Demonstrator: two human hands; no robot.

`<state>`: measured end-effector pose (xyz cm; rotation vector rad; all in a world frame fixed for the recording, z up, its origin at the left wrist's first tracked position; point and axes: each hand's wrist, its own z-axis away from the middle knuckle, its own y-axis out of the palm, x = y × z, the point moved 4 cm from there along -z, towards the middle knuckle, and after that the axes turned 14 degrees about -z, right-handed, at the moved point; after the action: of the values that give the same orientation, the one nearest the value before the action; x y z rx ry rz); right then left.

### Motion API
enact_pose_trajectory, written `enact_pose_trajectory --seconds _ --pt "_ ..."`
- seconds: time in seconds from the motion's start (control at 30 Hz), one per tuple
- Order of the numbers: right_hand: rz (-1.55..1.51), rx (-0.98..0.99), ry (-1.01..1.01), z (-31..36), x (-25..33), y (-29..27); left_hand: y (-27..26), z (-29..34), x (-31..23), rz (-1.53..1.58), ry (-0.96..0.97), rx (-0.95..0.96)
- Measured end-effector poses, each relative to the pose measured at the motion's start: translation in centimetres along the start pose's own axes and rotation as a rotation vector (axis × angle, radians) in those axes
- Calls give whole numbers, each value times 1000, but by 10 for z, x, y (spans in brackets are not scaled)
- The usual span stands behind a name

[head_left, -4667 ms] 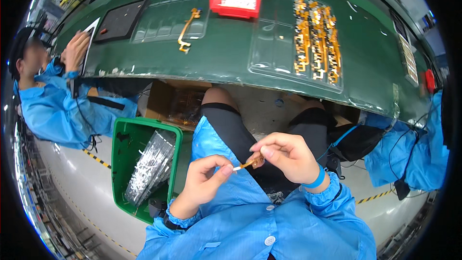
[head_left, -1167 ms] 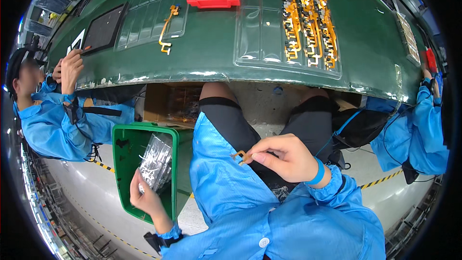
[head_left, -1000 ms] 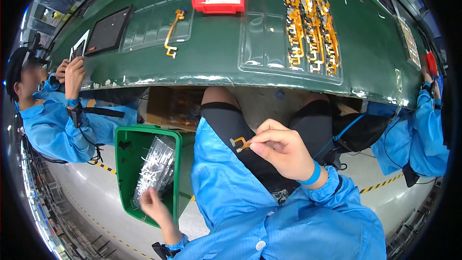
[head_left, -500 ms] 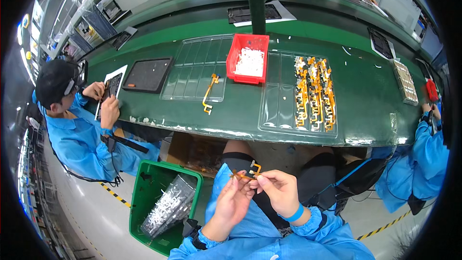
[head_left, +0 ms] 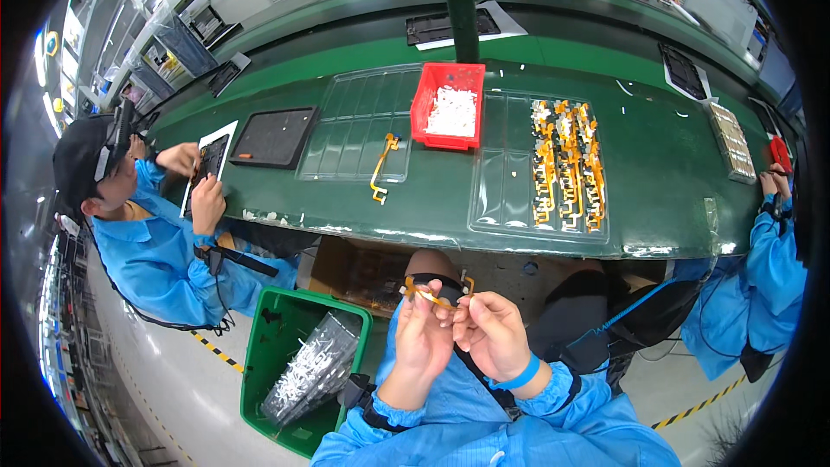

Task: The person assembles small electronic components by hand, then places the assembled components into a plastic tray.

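Between my two hands, above my lap, I hold an orange flex cable (head_left: pixel 435 298) with small connectors at its ends. My left hand (head_left: pixel 422 339) pinches it near its left end. The fingertips of my right hand (head_left: pixel 495 334) are closed on its right part; a blue band circles that wrist. On the table ahead, a single flex cable (head_left: pixel 380 169) lies at the front edge of a clear tray (head_left: pixel 346 134). To the right, several flex cables (head_left: pixel 567 169) lie in rows on another clear tray (head_left: pixel 501 199). A red bin (head_left: pixel 447 140) holds small white pieces.
A green bin (head_left: pixel 255 380) with clear trays and white strips stands on the floor at my left. The table edge (head_left: pixel 415 239) runs just beyond my hands. A co-worker (head_left: pixel 143 216) sits at left, another person's sleeve (head_left: pixel 769 251) at right. A black tray (head_left: pixel 275 137) lies on the table.
My hands have drawn closer together and risen slightly, and the flex cable between them has turned. The view has shifted a little; the co-worker on the left has moved a hand.
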<state>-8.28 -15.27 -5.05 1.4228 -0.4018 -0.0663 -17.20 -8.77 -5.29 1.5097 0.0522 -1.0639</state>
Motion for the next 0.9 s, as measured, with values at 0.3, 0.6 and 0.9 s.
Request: enact_pose_trajectory --seconds 0.3,0.6,0.9 --pt "6 211 70 0 -5 8 -3 -15 -32 -76 172 192" --pt "1541 569 -631 1 44 13 -17 -114 -202 -1226 -56 -20" --pt "1552 594 -595 14 41 11 -30 -224 -214 -1514 -175 -98"
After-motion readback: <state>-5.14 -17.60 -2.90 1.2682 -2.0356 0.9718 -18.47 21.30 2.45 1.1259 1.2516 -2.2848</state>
